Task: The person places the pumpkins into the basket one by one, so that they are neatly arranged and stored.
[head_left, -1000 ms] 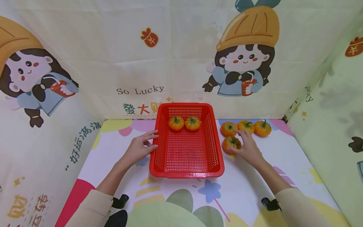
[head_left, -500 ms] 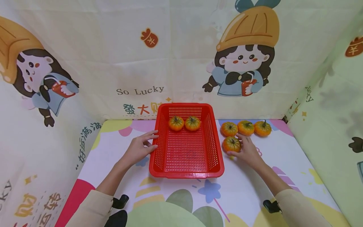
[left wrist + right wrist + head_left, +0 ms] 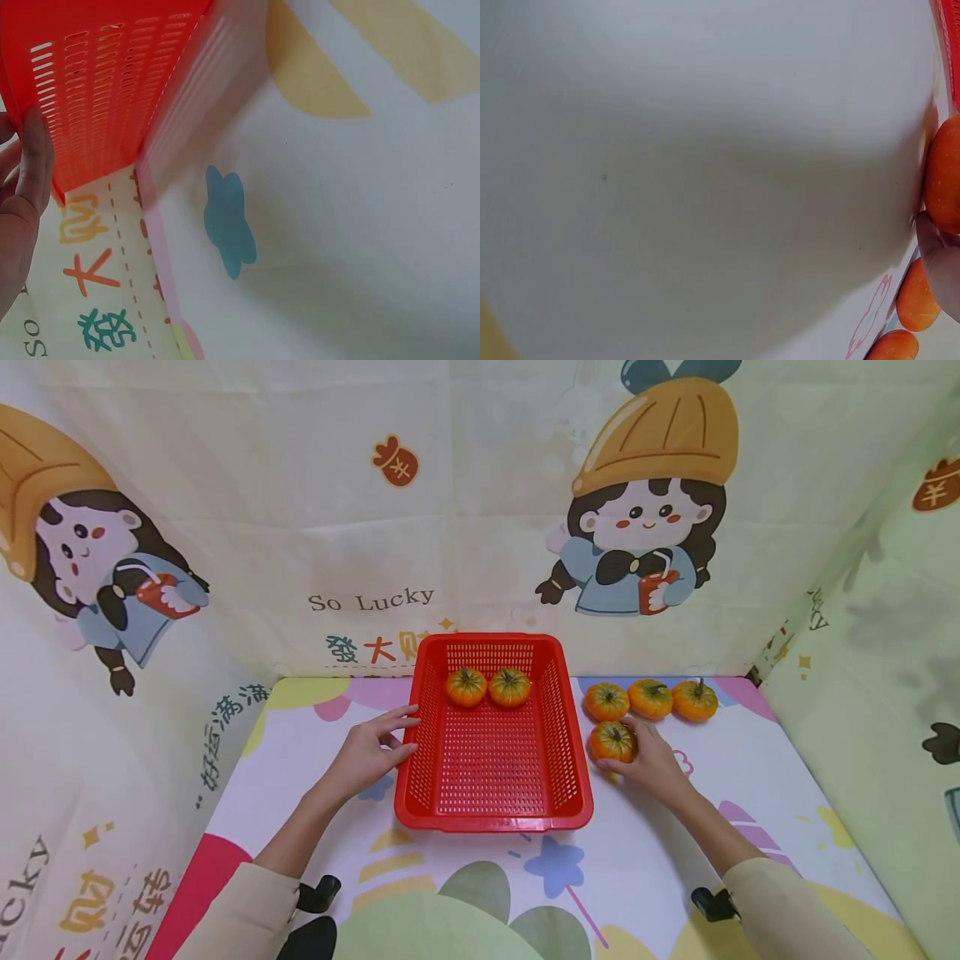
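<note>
A red plastic basket (image 3: pixel 491 822) stands mid-table, with two small orange-green pumpkins (image 3: pixel 467 687) side by side at its far end. My left hand (image 3: pixel 367 756) rests its fingertips on the basket's left rim. In the left wrist view its extended fingers (image 3: pixel 34 161) touch the red side. Right of the basket, my right hand (image 3: pixel 654 762) holds another small pumpkin (image 3: pixel 611 742) between thumb and fingers, low at the tabletop. The right wrist view catches only that pumpkin's edge (image 3: pixel 946 176) and part of the hand; the remaining fingers are out of sight.
Behind the held pumpkin, three more small pumpkins (image 3: pixel 651 699) sit in a row near the table's back edge. A printed cloth wall (image 3: pixel 480 527) rises behind the table (image 3: pixel 645 860), and further cloth walls close off both sides.
My right hand has come down from above the front pumpkin and closed its thumb and fingers around it. The left hand and the basket look the same.
</note>
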A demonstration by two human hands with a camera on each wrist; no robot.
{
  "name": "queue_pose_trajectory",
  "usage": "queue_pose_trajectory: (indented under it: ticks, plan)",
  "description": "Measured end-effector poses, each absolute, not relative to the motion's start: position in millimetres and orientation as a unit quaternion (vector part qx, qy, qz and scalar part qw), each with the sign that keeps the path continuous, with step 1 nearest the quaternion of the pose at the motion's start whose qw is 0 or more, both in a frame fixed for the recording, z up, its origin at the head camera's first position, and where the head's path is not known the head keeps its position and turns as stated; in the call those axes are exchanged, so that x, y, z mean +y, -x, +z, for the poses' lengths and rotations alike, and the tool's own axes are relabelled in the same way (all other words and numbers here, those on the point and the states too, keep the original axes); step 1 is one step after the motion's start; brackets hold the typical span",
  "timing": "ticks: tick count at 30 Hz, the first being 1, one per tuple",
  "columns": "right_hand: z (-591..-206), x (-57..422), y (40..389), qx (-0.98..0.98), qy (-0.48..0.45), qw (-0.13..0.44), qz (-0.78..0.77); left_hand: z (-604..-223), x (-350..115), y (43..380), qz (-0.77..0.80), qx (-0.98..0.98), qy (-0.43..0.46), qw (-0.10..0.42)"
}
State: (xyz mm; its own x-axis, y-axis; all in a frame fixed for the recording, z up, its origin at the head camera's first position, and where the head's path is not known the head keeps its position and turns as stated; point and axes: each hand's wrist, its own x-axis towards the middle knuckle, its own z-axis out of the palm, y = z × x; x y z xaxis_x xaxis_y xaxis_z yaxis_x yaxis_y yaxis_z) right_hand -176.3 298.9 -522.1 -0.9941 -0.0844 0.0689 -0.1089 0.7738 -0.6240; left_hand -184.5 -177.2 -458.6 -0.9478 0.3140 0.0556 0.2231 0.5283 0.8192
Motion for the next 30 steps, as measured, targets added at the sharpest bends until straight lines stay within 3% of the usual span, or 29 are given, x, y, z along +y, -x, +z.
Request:
queue_pose_trajectory:
  ticks: [17,30]
  plan:
    - [-523,302,178,-0.939,-0.05,0.002,0.339,-459,-179,185,0.464,0.87,-0.159,0.049]
    - [-507,305,171,-0.94,-0.053,0.028,0.335,-457,-177,185,0.465,0.87,-0.154,0.055]
